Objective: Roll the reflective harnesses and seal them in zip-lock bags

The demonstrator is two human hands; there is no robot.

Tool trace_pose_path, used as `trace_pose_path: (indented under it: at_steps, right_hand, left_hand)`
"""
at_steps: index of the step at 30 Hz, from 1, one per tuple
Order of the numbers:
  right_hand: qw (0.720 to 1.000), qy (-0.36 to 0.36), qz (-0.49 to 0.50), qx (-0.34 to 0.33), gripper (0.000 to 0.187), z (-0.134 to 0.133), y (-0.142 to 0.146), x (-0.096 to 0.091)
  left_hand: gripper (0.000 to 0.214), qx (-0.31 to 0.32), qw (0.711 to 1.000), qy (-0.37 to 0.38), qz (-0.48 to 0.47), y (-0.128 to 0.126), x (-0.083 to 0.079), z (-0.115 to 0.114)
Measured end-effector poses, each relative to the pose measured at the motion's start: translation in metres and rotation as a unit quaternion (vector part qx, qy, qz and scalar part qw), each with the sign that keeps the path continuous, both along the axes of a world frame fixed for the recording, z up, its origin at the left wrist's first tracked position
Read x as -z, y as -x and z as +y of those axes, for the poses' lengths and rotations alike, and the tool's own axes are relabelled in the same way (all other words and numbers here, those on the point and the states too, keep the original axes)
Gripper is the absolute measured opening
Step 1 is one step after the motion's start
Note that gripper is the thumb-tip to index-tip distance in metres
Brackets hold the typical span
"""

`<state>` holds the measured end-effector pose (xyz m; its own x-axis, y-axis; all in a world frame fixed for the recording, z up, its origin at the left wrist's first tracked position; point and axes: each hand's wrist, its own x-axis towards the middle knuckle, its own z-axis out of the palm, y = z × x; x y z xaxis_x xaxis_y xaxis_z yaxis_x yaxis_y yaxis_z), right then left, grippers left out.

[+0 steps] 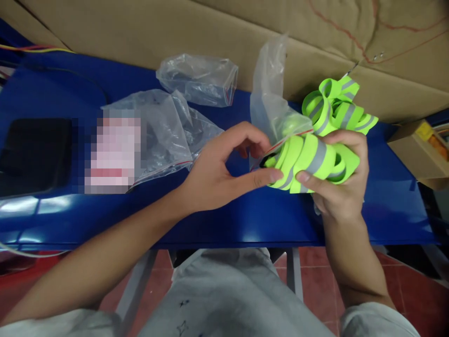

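Note:
My right hand (336,187) is closed around a bundle of neon-yellow straps with grey reflective stripes (315,159); more loops of the straps stick out above the hand. My left hand (224,168) pinches the red-lined mouth of a clear zip bag (270,103), thumb and fingers on its edge right beside the bundle. The bag stands up behind the straps, and part of the bundle sits at its opening. Both hands are over a blue table (224,220).
Two more clear plastic bags (164,126) (198,77) lie on the table to the left, beside a blurred pink patch (114,154) and a black flat object (33,154). Brown cardboard (175,28) stands behind. A small cardboard box (421,150) sits at right.

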<state>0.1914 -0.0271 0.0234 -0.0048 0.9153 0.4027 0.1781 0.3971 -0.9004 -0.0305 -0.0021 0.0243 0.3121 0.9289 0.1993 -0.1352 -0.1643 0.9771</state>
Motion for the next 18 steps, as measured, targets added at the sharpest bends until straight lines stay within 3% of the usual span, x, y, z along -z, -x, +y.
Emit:
trace_pose_path:
  at_steps: [3, 6, 10, 12, 15, 18]
  right_hand:
    - [0.997, 0.031, 0.038, 0.054, 0.049, 0.008, 0.0, 0.01]
    - [0.994, 0.053, 0.034, 0.093, 0.044, 0.01, 0.004, 0.018]
    - [0.989, -0.001, -0.049, 0.141, 0.04, 0.004, 0.013, 0.018]
    - [0.984, -0.034, -0.091, 0.151, 0.041, 0.001, 0.018, 0.015]
    - [0.981, -0.065, -0.122, 0.132, 0.042, -0.002, 0.022, 0.013]
    - [0.989, -0.028, -0.088, 0.117, 0.042, 0.0, 0.021, 0.017]
  left_hand:
    - [0.007, -0.063, 0.996, -0.031, 0.056, -0.001, 0.0, -0.005]
    - [0.016, -0.105, 0.985, -0.061, 0.125, -0.006, 0.007, -0.01]
    - [0.018, -0.119, 0.96, -0.154, 0.2, -0.01, 0.019, -0.011]
    - [0.015, -0.142, 0.936, -0.234, 0.223, -0.011, 0.021, -0.01]
    - [0.01, -0.202, 0.871, -0.374, 0.247, -0.011, 0.021, -0.009]
    - [0.014, -0.222, 0.82, -0.448, 0.279, -0.015, 0.025, -0.008]
